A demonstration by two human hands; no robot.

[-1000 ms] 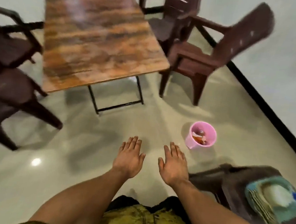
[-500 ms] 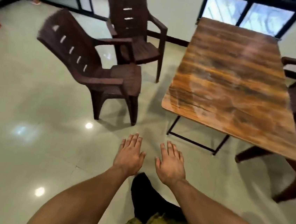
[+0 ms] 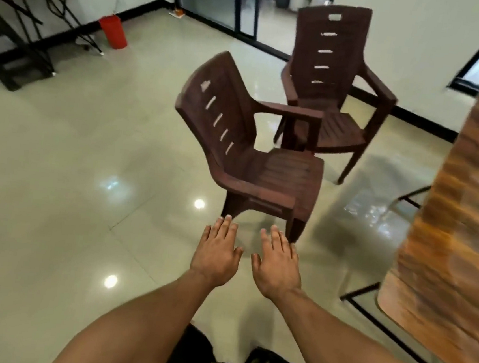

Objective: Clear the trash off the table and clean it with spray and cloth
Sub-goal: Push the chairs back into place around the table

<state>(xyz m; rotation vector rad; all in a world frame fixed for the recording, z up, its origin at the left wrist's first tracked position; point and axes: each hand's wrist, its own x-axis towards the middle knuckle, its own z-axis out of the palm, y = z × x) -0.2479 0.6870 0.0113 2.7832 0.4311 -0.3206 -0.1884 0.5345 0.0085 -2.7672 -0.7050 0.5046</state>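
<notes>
table [image 3: 460,234]: to your right, long edge running away
nearer it: right hand [image 3: 278,263]
grip: right and left hand [image 3: 215,255] flat, empty

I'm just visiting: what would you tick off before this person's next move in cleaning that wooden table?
1. Left hand free: ok, open and empty.
2. Right hand free: ok, open and empty.
3. Trash off the table: cannot tell; the visible part is bare, the rest is out of frame.
4. Spray and cloth in sight: not ok, neither shows.
5. Way to the table: ok, the nearer chair stands apart from it.
</notes>
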